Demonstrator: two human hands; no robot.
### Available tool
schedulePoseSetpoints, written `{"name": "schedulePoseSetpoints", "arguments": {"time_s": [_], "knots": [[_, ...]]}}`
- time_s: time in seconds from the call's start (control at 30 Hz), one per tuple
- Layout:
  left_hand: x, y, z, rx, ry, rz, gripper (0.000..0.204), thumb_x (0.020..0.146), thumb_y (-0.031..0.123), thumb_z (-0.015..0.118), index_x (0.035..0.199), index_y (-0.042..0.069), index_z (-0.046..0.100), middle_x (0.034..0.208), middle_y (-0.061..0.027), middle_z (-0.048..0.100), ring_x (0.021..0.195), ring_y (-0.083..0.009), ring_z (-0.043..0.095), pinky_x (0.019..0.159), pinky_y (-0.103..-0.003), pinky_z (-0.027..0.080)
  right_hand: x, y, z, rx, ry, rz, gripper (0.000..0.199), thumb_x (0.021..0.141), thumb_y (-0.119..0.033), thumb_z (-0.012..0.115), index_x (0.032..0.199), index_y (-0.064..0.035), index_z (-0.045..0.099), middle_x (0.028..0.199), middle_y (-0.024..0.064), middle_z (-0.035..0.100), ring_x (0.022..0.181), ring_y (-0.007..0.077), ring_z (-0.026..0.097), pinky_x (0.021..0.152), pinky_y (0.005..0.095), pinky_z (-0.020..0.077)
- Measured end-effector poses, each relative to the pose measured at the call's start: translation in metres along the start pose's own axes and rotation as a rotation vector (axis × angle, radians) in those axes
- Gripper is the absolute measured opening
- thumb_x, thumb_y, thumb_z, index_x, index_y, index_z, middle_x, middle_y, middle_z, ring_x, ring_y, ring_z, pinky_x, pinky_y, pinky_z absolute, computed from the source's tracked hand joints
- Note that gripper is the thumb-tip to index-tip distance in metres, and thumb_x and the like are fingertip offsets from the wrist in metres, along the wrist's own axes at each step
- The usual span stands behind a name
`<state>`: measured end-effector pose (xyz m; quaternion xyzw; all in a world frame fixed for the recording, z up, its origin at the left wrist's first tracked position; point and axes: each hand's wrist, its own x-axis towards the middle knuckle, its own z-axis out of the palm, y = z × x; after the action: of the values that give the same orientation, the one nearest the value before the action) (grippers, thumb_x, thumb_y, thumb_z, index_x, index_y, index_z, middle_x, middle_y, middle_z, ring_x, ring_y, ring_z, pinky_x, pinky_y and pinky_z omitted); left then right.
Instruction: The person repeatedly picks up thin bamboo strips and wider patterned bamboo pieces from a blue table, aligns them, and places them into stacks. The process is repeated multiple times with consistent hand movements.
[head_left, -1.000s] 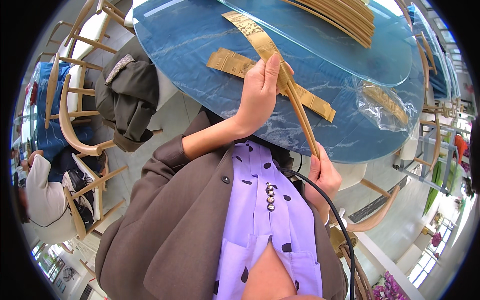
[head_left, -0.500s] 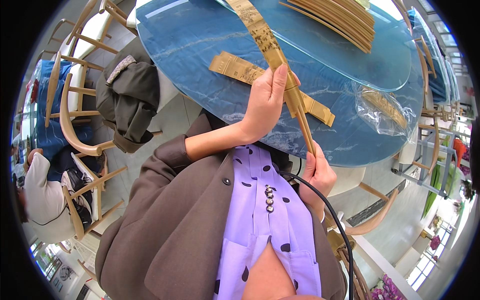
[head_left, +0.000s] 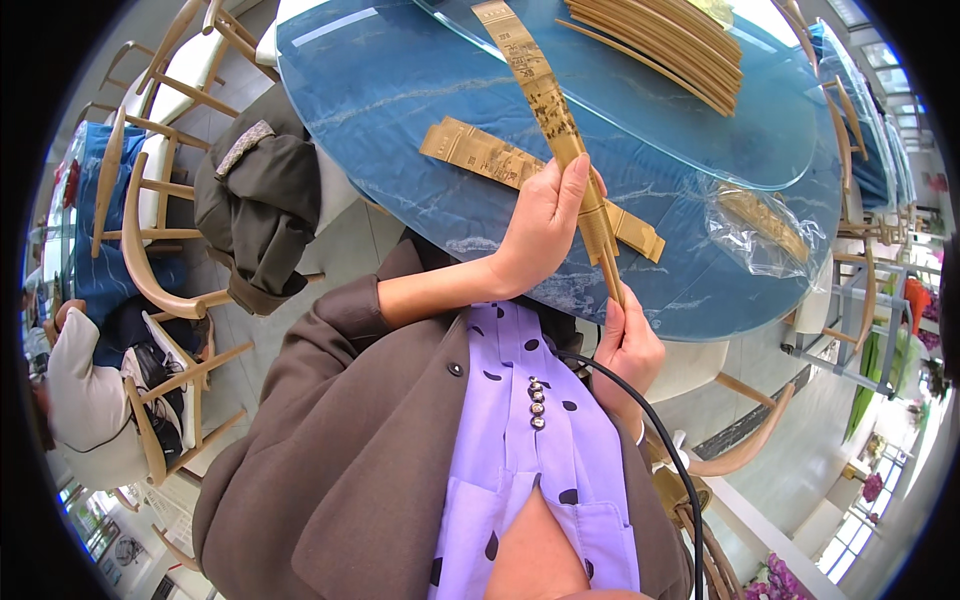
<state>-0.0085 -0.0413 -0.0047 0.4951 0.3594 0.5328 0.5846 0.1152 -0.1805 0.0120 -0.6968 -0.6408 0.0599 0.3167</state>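
Note:
My left hand (head_left: pixel 545 220) is closed around a long gold printed paper sleeve (head_left: pixel 530 75), its thumb lying along the top. The sleeve slants from the far side of the table down toward my right hand (head_left: pixel 630 350). Thin tan sticks that look like chopsticks (head_left: pixel 608 272) come out of its near end, and my right fingertips pinch their tips. Beneath my left hand a second gold printed sleeve (head_left: pixel 475 150) lies flat across the table. My left hand hides its middle part.
A round table with a blue marbled cover (head_left: pixel 370 110) carries a glass turntable (head_left: pixel 780 150). Several long tan pieces (head_left: pixel 660 45) are stacked there. To the right lies a clear plastic bag (head_left: pixel 765 230) with gold sleeves inside. A dark coat (head_left: pixel 265 195) hangs over a chair on the left.
The sleeve's far end has come down and nearer, so its tip now shows. Both hands have moved slightly toward me, keeping hold of the sleeve and sticks.

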Motion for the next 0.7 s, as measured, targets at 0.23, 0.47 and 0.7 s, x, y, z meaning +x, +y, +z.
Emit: {"name": "schedulePoseSetpoints", "arguments": {"time_s": [0.23,0.47,0.7], "knots": [[0.037,0.008,-0.022,0.082,0.035,0.123,0.043,0.11,0.04,0.041,0.089,0.007,0.06,0.07,0.0031,0.053,0.06,-0.0029,0.046,0.054,-0.021,0.037,0.022,-0.013,-0.015,0.134,-0.085,0.017,0.046,0.087,-0.015,0.077,0.129,-0.001,0.065,0.094,0.0098,0.07,0.069,0.0208,0.068,0.059,0.0299,0.053],[0.052,0.015,-0.034,0.115,0.07,0.094,0.044,0.11,0.04,0.04,0.089,0.007,0.061,0.07,0.003,0.053,0.062,-0.0031,0.046,0.055,-0.021,0.036,0.015,-0.01,0.001,0.161,0.046,-0.309,0.041,0.077,-0.009,0.083,0.116,-0.0038,0.073,0.098,0.01,0.072,0.074,0.0234,0.07,0.064,0.0309,0.0561],[0.046,0.022,-0.03,0.081,0.146,0.135,0.044,0.111,0.036,0.037,0.089,0.005,0.059,0.063,0.0029,0.047,0.054,-0.005,0.039,0.05,-0.026,0.034,0.001,-0.006,-0.002,0.244,0.0,-0.053,0.038,0.091,-0.007,0.072,0.128,0.0001,0.065,0.077,0.0102,0.063,0.06,0.0193,0.06,0.057,0.0311,0.0499]]}}
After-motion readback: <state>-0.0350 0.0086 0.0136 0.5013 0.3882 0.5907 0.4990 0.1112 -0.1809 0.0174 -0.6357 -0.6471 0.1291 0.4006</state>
